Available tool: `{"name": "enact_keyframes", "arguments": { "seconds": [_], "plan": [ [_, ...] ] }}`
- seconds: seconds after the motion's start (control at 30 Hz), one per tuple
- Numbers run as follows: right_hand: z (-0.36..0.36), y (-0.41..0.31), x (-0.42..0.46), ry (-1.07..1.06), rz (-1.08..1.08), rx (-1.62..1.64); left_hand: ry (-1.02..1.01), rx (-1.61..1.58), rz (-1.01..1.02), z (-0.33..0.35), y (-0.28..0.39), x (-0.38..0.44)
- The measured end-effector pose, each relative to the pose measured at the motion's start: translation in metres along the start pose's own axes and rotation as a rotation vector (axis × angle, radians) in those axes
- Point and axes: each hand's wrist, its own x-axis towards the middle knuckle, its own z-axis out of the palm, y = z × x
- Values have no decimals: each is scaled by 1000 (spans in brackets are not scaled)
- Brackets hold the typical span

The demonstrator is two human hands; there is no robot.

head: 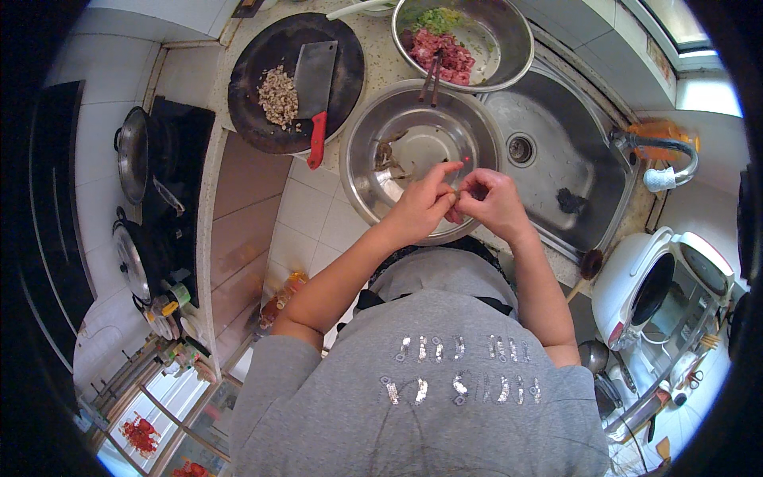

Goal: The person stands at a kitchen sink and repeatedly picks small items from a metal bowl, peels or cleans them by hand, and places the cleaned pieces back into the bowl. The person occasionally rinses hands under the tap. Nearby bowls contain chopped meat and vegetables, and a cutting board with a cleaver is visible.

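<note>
My left hand [422, 201] and my right hand [496, 201] meet over the near right side of a wide stainless steel basin [357, 197]. Their fingertips pinch a small item between them. It is mostly covered by the fingers, so I cannot tell what it is. The left index finger points out past the right hand. Brownish-grey pieces that look like raw shrimp or their shells [387, 156] lie at the basin's left side. Past the far rim stands a second steel bowl [501, 65] with pink minced meat [444, 58] and chopped greens [439, 21]. Chopsticks [434, 83] lean out of the meat towards me.
At the left, a dark wok [250, 71] holds chopped pale bits [278, 97] and a cleaver [316, 77] whose red handle crosses the rim. A steel sink [560, 149] with a faucet [673, 149] lies right. A white rice cooker [623, 292] stands nearer. Pans sit on the hob [179, 179].
</note>
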Motion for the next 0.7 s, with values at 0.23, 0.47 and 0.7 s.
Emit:
{"name": "enact_keyframes", "arguments": {
  "seconds": [0.23, 0.47, 0.7],
  "plan": [
    [4, -3, -5, 78, -127, -96, -69, -19, -74, -5, 0, -2],
    [3, 8, -8, 155, -153, -135, -87, -144, -152, -10, 0, -6],
    [-2, 11, -8, 115, 21, 116, 32, -64, -88, -4, -25, -1]
  ]
}}
